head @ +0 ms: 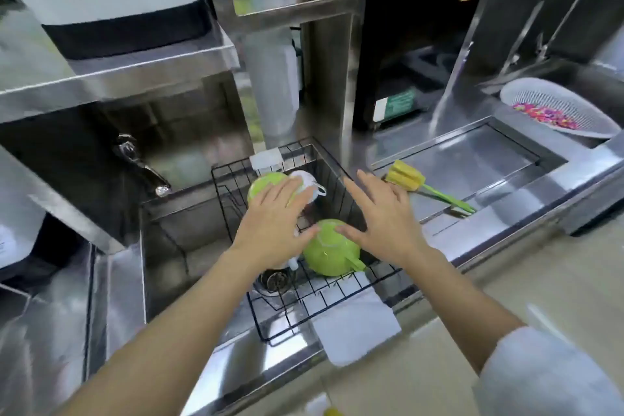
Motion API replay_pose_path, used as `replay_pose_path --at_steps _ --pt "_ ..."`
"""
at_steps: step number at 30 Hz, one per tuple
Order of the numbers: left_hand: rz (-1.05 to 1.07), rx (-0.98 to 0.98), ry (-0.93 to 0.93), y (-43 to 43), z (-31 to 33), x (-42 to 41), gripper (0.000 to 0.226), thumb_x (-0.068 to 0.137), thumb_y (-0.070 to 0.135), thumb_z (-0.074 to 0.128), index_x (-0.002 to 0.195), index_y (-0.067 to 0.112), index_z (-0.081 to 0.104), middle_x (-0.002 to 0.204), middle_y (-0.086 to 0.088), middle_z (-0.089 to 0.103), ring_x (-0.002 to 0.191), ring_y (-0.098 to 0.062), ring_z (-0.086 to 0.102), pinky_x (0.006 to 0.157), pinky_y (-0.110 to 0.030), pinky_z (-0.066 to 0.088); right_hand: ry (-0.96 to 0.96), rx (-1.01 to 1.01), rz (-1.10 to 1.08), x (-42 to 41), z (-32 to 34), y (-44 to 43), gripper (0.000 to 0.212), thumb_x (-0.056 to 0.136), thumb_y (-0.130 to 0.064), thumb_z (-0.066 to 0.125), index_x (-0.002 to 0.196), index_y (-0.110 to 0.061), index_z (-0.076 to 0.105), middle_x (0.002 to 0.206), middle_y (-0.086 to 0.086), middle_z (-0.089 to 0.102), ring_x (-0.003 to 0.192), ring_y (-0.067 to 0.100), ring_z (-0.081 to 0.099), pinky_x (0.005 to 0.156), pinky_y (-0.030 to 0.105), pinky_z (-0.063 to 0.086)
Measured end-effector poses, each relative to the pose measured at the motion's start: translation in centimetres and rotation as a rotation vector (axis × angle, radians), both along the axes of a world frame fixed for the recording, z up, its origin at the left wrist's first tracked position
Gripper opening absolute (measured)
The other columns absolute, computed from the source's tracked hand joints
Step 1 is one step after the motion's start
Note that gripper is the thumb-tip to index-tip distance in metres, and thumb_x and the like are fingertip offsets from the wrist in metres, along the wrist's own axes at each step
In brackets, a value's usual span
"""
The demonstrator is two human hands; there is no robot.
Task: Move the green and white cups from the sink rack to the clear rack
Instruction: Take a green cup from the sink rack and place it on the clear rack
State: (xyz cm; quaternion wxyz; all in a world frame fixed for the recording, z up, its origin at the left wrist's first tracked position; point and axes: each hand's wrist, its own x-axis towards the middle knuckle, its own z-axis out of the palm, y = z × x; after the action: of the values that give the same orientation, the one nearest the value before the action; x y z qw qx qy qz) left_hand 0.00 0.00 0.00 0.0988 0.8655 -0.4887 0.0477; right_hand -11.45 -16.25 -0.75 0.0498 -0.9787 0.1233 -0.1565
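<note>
A black wire sink rack (337, 297) sits over the steel sink. In it lie upside down a near green cup (329, 255), a far green cup (265, 184) and a white cup (309, 182) beside it. My left hand (275, 226) hovers with spread fingers over the far green and white cups, thumb toward the near green cup. My right hand (381, 216) is spread just right of the near green cup, thumb touching its top. Neither hand grips anything. Another white piece (293, 263) peeks out under my left wrist.
A faucet (141, 167) juts over the sink at left. A yellow sponge brush with a green handle (425, 187) lies on the steel counter at right. A white colander with colourful bits (560, 110) stands at far right. A white cloth (354, 328) hangs on the rack's front.
</note>
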Motion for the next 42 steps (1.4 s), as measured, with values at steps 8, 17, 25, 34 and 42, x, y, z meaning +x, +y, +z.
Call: replay_pose_path --at_steps 8,17,25,34,42 --pt "-0.04 0.367 0.086 -2.5 -5.2 0.3 0.094 0.069 0.069 0.05 0.143 0.026 0.01 0.154 -0.005 0.017 0.142 -0.021 0.01 0.114 -0.045 -0.003 0.373 0.094 0.112 0.4 -4.4 -0.5 0.091 0.072 -0.048 0.068 0.141 -0.01 0.023 0.152 0.018 0.022 0.141 0.03 0.018 0.114 0.04 0.014" --pt "-0.007 0.342 0.116 -3.8 -8.7 0.1 0.114 0.059 0.061 0.067 0.144 0.017 0.004 0.146 -0.014 0.034 0.136 -0.023 0.028 0.113 -0.049 0.0 0.608 0.028 0.079 2.4 -5.8 0.2 0.1 0.066 -0.056 0.069 0.134 -0.002 0.019 0.144 0.014 0.035 0.141 0.027 0.016 0.114 0.053 0.002" --pt "0.032 0.31 0.2 -4.5 -9.0 0.2 0.112 0.054 0.066 0.066 0.139 0.014 0.013 0.131 -0.008 0.049 0.125 -0.022 0.043 0.113 -0.049 -0.005 0.578 -0.032 0.03 3.9 -7.5 0.5 0.098 0.074 -0.052 0.063 0.138 0.0 0.009 0.144 0.016 0.036 0.141 0.03 0.015 0.112 0.054 0.002" --pt "0.085 0.178 0.204 -3.7 -9.0 -0.7 0.109 0.053 0.067 0.066 0.136 0.01 0.023 0.126 -0.008 0.053 0.117 -0.023 0.051 0.112 -0.046 -0.004 0.407 -0.029 0.075 3.3 -8.2 0.2 0.108 0.049 -0.052 0.08 0.131 0.001 0.033 0.116 0.017 0.06 0.124 0.031 0.044 0.099 0.053 0.003" --pt "0.113 -0.019 0.142 -2.6 -6.9 0.0 0.103 0.051 0.061 0.069 0.133 0.022 0.021 0.132 -0.012 0.048 0.125 -0.028 0.044 0.113 -0.048 0.004 0.132 0.202 0.132 3.2 -7.0 -0.2 0.106 0.054 -0.047 0.078 0.136 -0.01 0.022 0.12 0.012 0.053 0.111 0.027 0.053 0.094 0.049 0.027"
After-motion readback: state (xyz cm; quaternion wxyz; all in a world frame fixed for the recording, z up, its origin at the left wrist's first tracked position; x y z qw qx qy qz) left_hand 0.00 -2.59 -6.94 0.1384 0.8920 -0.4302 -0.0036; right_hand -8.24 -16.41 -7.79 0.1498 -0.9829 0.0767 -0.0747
